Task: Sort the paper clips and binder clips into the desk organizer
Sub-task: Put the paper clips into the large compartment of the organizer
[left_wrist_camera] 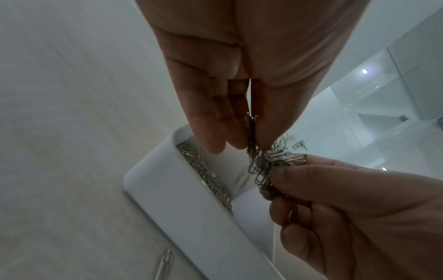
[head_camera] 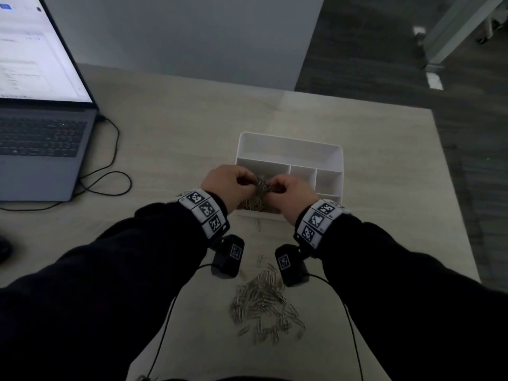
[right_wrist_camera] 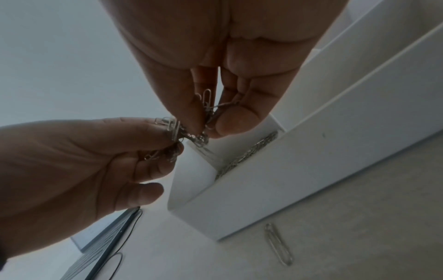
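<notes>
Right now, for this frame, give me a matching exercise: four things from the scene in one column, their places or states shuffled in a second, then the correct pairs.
Things:
1. tangled bunch of paper clips
2. loose pile of paper clips
3. laptop
4. desk organizer

Places or states:
A. open, at the desk's far left
B. pinched between the left hand and the right hand
C. white, on the desk beyond the wrists, clips already in its near compartment
D. spread on the desk between the forearms

Pairs: 1-B, 2-D, 3-A, 4-C
</notes>
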Action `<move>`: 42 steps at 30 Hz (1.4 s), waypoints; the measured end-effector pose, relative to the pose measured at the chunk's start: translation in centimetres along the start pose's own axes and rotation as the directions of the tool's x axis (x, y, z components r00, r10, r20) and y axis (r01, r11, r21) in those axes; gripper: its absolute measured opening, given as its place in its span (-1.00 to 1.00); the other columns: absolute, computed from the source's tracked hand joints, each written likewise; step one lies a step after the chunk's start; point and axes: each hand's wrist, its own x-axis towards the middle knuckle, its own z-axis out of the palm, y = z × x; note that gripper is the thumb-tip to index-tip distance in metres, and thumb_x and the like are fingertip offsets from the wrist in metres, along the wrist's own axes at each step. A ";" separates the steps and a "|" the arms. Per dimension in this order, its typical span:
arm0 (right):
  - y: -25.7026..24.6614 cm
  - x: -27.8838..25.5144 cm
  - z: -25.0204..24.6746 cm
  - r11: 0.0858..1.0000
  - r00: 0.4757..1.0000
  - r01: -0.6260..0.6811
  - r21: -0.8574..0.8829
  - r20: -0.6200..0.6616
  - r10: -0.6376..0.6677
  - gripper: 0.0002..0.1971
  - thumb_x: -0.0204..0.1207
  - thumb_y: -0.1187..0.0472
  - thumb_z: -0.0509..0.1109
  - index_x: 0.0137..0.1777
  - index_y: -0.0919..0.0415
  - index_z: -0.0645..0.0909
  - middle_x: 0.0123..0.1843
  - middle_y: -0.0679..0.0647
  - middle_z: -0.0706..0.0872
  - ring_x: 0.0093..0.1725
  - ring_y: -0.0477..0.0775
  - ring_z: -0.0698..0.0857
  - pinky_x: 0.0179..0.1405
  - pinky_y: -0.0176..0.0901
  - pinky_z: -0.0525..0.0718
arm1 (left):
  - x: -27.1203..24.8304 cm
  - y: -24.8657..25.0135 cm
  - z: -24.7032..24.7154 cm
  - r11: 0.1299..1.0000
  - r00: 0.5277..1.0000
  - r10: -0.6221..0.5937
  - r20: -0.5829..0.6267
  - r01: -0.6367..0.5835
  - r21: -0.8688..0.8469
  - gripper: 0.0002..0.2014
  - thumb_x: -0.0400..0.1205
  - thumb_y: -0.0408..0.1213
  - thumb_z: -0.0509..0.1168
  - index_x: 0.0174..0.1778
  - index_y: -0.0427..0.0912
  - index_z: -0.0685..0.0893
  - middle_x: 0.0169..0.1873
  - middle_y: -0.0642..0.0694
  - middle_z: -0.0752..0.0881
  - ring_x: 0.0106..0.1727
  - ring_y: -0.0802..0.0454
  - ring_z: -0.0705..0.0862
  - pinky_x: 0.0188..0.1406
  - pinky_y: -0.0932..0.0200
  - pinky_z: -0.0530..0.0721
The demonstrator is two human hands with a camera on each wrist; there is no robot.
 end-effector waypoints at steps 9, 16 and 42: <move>0.1 0.1 -0.4 0.993 0.999 0.018 -0.119 -0.025 -0.021 -0.73 0.55 0.17 0.33 0.20 -0.05 0.70 0.08 -0.05 0.79 0.01 0.00 0.74 0.06 -0.18 0.68 | -0.1 -0.4 0.0 0.986 0.993 0.031 -0.113 -0.012 0.168 -0.78 0.52 -0.15 0.41 0.07 0.01 0.79 -0.12 0.05 0.82 -0.19 0.15 0.70 0.00 0.30 0.62; 2.6 -3.7 -1.3 0.999 0.995 0.040 0.036 -0.092 -0.037 -0.80 0.55 0.20 0.33 -0.04 -0.15 0.71 -0.05 -0.10 0.80 -0.10 -0.08 0.74 0.03 -0.05 0.74 | -4.8 -2.2 1.4 0.958 0.985 0.170 -0.005 -0.164 0.236 -0.80 0.56 -0.25 0.31 0.02 0.00 0.79 -0.09 0.02 0.80 -0.05 0.06 0.73 0.09 0.20 0.65; 12.4 -15.6 1.4 0.847 0.969 0.043 -0.530 0.229 0.095 -0.40 0.46 0.02 0.23 0.54 -0.02 0.27 0.43 0.07 0.32 0.35 0.23 0.40 0.42 0.04 0.44 | -13.2 -8.3 7.0 0.829 0.838 0.296 0.458 -0.463 0.312 -0.37 0.35 0.04 0.08 0.28 -0.13 0.68 0.24 -0.13 0.67 0.30 -0.10 0.61 0.41 0.03 0.52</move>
